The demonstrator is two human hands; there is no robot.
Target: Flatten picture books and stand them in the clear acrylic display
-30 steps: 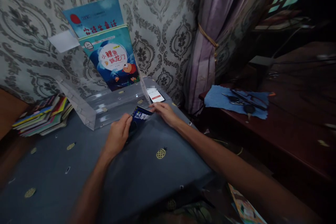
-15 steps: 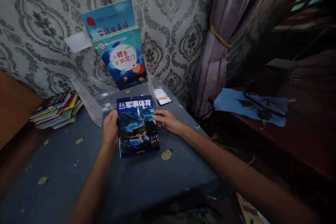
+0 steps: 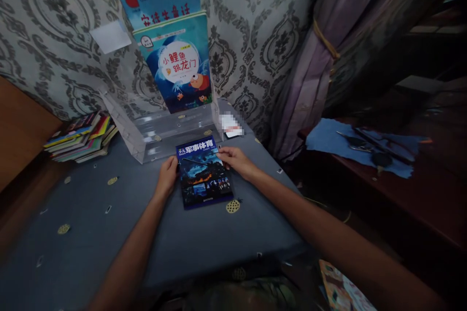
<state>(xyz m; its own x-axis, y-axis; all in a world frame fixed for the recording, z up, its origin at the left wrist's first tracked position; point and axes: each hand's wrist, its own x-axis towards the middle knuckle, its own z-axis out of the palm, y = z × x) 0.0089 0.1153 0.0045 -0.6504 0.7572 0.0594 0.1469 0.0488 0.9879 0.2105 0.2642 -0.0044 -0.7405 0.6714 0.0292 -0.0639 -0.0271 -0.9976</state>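
Note:
A dark blue book [image 3: 205,174] with white lettering lies flat on the grey cloth-covered table [image 3: 109,233]. My left hand [image 3: 167,175] curls against its left edge. My right hand [image 3: 235,159] pinches its top right corner. Just behind the book stands a clear acrylic book stand [image 3: 160,131], and in it two light blue picture books [image 3: 178,65] lean upright against the wall.
A stack of colourful books [image 3: 78,137] lies at the table's left rear. A phone [image 3: 232,126] rests beside the stand. A purple curtain [image 3: 310,58] hangs to the right. On the dark wooden desk [image 3: 401,189] lies a blue cloth [image 3: 328,141] with scissors. Another book [image 3: 341,291] lies on the floor.
The dark book was tilted up at the stand one second ago. It has come down flat on the table, cover up, and both hands have stayed on its edges.

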